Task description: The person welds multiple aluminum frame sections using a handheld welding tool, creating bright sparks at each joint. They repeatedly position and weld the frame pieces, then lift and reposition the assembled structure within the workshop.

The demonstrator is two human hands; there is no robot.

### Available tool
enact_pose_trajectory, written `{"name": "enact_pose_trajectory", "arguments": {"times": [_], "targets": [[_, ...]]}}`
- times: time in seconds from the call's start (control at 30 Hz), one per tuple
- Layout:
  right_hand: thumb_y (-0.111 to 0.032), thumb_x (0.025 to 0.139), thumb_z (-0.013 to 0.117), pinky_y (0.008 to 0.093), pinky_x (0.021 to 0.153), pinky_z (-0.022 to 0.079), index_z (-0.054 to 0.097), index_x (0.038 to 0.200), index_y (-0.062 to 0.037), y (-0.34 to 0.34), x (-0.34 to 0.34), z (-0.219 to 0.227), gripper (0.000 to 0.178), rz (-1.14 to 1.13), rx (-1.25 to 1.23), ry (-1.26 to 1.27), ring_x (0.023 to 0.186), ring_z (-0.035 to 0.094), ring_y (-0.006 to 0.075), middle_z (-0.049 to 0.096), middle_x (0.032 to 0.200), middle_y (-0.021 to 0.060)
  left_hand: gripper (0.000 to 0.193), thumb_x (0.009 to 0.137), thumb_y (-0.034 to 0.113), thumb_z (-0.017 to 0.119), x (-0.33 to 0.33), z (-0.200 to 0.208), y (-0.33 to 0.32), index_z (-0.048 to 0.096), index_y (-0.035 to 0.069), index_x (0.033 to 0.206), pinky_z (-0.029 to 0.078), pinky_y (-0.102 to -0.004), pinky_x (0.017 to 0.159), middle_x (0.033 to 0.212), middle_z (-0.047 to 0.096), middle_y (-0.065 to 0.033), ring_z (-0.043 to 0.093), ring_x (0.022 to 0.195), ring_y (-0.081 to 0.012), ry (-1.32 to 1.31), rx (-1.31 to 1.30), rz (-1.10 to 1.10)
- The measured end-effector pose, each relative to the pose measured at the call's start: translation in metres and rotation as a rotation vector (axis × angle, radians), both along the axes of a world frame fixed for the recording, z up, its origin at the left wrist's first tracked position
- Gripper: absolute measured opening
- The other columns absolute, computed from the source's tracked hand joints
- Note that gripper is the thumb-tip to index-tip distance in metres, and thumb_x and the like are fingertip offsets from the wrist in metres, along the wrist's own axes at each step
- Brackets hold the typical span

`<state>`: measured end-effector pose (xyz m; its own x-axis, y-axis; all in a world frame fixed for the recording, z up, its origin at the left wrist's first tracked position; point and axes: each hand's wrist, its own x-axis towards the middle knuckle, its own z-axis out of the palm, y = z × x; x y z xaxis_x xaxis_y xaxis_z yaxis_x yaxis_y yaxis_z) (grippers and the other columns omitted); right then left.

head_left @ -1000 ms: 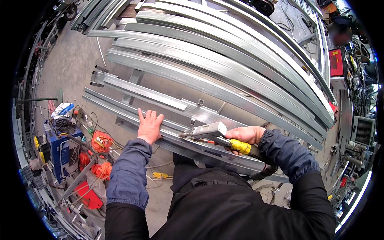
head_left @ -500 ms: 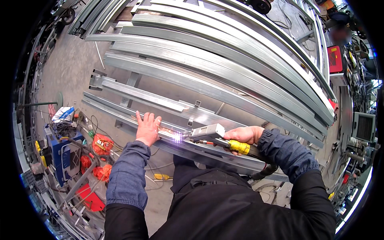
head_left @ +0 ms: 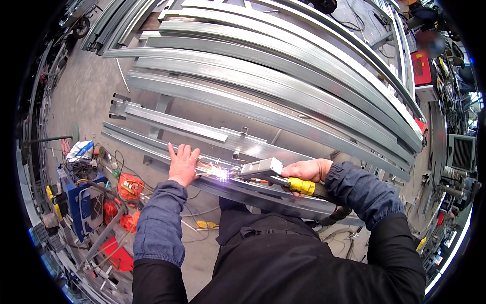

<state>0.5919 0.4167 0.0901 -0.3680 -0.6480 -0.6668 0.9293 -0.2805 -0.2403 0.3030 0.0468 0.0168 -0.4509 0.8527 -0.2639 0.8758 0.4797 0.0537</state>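
Note:
A bright violet-white glow with flying sparks marks where the tip of a handheld welding gun [head_left: 260, 167] meets a silvery metal profile [head_left: 132, 140] in front of my body. My right hand [head_left: 310, 171] is closed round the gun, which has a grey boxy head and a yellow-wrapped section. To the left of the sparks, my left hand [head_left: 183, 163] lies on the profile with its fingers spread. The glare hides the seam itself. Just beyond runs another metal profile [head_left: 177, 124], with a small square tube piece [head_left: 244, 130] beside it.
Long galvanized profiles [head_left: 263, 86] lie in rows across the far side. On the left floor stand a blue machine [head_left: 81, 205], red bags [head_left: 130, 186] and tangled cables. A yellow tool [head_left: 206, 224] lies beneath, near my legs. A red case [head_left: 421, 68] sits at the far right.
The sparks have grown and spread toward my left hand. My left hand appears slightly farther left, while the whole view has shifted a little. The gun remains in my right hand.

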Motion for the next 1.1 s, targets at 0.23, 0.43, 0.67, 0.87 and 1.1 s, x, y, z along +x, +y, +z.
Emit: {"name": "enact_pose_trajectory", "arguments": {"times": [0.23, 0.43, 0.67, 0.87, 1.1], "targets": [[-0.051, 0.119, 0.047, 0.0396, 0.061, 0.064, 0.059, 0.139, -0.0124, 0.001, 0.001, 0.010, 0.045, 0.007, 0.012, -0.002, 0.074, 0.073, 0.0213, 0.069, 0.097, 0.0075, 0.085, 0.060, 0.029, 0.097, -0.001, 0.007, 0.002, 0.060, 0.020, 0.136, 0.012, -0.0791, 0.131, 0.132, 0.056, -0.0101, 0.048, 0.143, -0.0348, -0.026, -0.017, -0.011], [-0.053, 0.118, 0.048, 0.0387, 0.061, 0.064, 0.059, 0.138, -0.0105, -0.002, 0.007, 0.008, 0.048, 0.026, 0.057, 0.004, 0.074, 0.072, 0.0203, 0.069, 0.097, 0.0076, 0.092, 0.056, 0.035, 0.101, -0.001, 0.010, 0.008, 0.059, 0.020, 0.138, 0.013, -0.0784, 0.131, 0.134, 0.056, -0.0093, 0.048, 0.143, -0.0339, -0.019, -0.075, -0.004], [-0.048, 0.118, 0.050, 0.0384, 0.062, 0.064, 0.060, 0.134, -0.0091, -0.002, 0.034, 0.035, 0.043, -0.043, 0.157, 0.050, 0.074, 0.074, 0.0207, 0.070, 0.095, 0.0094, 0.101, 0.058, 0.037, 0.103, 0.004, 0.012, 0.012, 0.055, 0.020, 0.145, 0.014, -0.0751, 0.132, 0.141, 0.054, -0.0089, 0.044, 0.148, -0.0335, 0.005, -0.141, 0.010], [-0.037, 0.117, 0.054, 0.0380, 0.066, 0.064, 0.063, 0.124, -0.0058, 0.018, 0.141, 0.080, 0.033, -0.239, 0.167, 0.143, 0.078, 0.076, 0.0219, 0.073, 0.098, 0.0108, 0.119, 0.065, 0.032, 0.101, 0.034, 0.024, 0.007, 0.040, 0.014, 0.166, 0.016, -0.0652, 0.136, 0.164, 0.044, -0.0134, 0.029, 0.163, -0.0375, 0.056, -0.137, 0.136], [-0.034, 0.116, 0.056, 0.0352, 0.071, 0.062, 0.065, 0.138, -0.0060, 0.000, 0.305, 0.102, 0.036, -0.631, 0.215, 0.103, 0.080, 0.073, 0.0198, 0.071, 0.104, 0.0068, 0.091, 0.077, 0.008, 0.081, 0.207, 0.044, 0.012, 0.046, 0.002, 0.161, 0.024, -0.0583, 0.136, 0.163, 0.046, -0.0197, 0.036, 0.161, -0.0411, -0.106, 0.343, 0.201]]}}
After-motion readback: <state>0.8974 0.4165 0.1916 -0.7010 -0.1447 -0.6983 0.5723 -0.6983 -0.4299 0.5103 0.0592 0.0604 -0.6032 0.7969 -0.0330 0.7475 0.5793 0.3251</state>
